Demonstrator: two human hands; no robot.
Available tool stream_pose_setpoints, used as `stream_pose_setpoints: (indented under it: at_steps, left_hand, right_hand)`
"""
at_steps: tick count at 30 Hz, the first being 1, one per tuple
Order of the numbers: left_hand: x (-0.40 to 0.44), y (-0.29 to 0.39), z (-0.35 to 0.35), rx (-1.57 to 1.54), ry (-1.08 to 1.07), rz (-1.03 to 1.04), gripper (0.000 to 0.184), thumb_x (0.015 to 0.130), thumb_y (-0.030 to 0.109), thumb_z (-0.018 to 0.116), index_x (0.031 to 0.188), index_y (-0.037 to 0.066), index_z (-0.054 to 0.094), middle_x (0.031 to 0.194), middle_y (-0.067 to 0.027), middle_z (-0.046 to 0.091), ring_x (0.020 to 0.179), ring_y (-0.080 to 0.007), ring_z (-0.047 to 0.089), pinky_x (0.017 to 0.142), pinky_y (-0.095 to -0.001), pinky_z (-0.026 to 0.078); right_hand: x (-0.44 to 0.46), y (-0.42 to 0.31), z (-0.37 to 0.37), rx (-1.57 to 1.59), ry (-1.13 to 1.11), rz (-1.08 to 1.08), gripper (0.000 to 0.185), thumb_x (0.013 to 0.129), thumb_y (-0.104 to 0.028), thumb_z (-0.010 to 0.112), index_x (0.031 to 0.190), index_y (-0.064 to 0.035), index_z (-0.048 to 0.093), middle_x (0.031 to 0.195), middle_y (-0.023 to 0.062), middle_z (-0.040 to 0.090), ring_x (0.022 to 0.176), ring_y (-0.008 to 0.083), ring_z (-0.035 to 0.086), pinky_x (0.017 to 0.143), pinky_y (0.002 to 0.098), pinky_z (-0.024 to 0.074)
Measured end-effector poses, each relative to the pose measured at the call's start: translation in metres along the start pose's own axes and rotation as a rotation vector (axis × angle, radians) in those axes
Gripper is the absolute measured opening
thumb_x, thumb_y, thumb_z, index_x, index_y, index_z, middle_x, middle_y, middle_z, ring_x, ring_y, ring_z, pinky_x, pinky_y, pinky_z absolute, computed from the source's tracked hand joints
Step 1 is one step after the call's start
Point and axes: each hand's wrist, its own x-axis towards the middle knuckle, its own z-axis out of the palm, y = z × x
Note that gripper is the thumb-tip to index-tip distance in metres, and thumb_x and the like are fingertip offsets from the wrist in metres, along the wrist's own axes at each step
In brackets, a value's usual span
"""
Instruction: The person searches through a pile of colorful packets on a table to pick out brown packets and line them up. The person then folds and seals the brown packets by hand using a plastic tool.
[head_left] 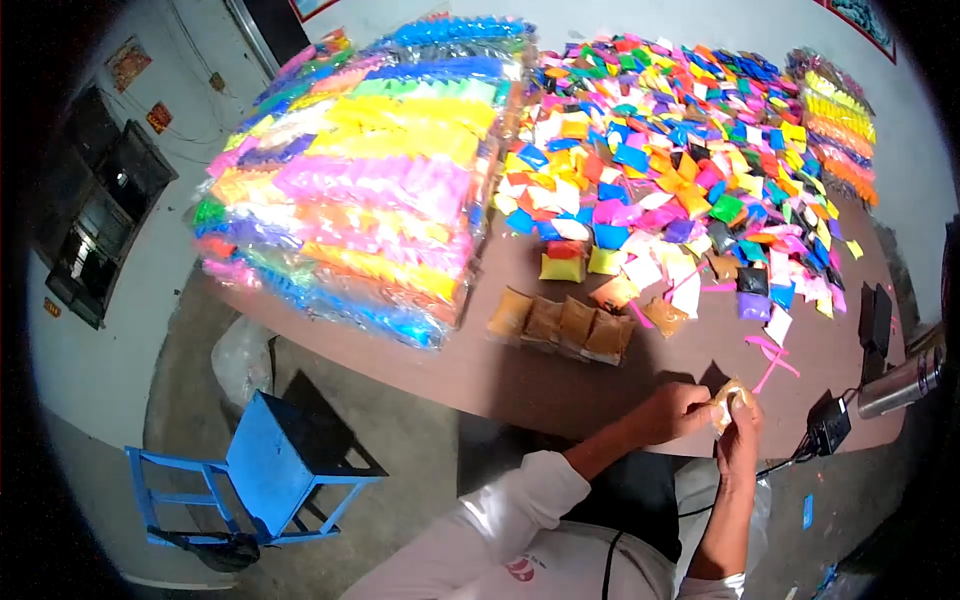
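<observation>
My right hand (739, 434) grips a small tan packet (728, 402) with a whitish patch on it, just over the table's front edge. My left hand (676, 412) is closed beside the packet's left edge, its fingertips drawn together; whatever they pinch is too small to make out. Ahead and to the left, several brown packets (575, 325) stand in a close row on the table. Another brown packet (665, 316) lies loose to the right of that row. Behind them spreads a large heap of small colourful packets (640, 190).
Large clear bags of sorted colourful packets (380, 170) are stacked at the table's left. More bagged packets (840, 125) lie at the back right. Pink strips (772, 362), a metal bottle (900, 385) and a black adapter (828, 425) are at the right. A blue chair (268, 465) stands left.
</observation>
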Motion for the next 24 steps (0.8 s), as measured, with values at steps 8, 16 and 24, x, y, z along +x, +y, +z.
stream_pose_setpoints:
  at_steps: [8,16,24]
  left_hand:
    - [0.000,-0.009,0.007,0.132,0.067,0.092,0.025,0.086,0.023,0.054,0.075,0.001,0.052,0.071,-0.0182,0.052,0.068,-0.0337,0.053,0.061,-0.0405,0.041]
    - [0.002,-0.014,0.011,0.124,0.045,0.062,0.028,0.089,0.026,0.046,0.077,0.001,0.050,0.072,-0.0195,0.052,0.071,-0.0369,0.053,0.064,-0.0435,0.040]
    - [0.001,-0.009,0.007,0.163,0.045,0.049,0.030,0.087,0.026,0.047,0.073,0.000,0.048,0.069,-0.0198,0.051,0.070,-0.0370,0.053,0.062,-0.0430,0.040]
  right_hand:
    - [0.001,0.007,-0.011,0.005,-0.003,-0.018,0.024,0.084,-0.011,0.059,0.104,0.0021,0.058,0.094,0.0065,0.061,0.085,0.0134,0.057,0.079,0.0258,0.0447]
    - [0.000,0.001,-0.021,0.227,-0.234,-0.003,0.062,0.073,-0.026,0.061,0.122,0.0081,0.045,0.112,0.0162,0.056,0.105,0.0234,0.055,0.095,0.0321,0.0411]
    - [0.006,0.020,-0.051,0.320,-0.199,-0.020,0.039,0.086,-0.028,0.060,0.113,-0.0024,0.050,0.099,0.0050,0.055,0.079,0.0129,0.055,0.062,0.0258,0.0477]
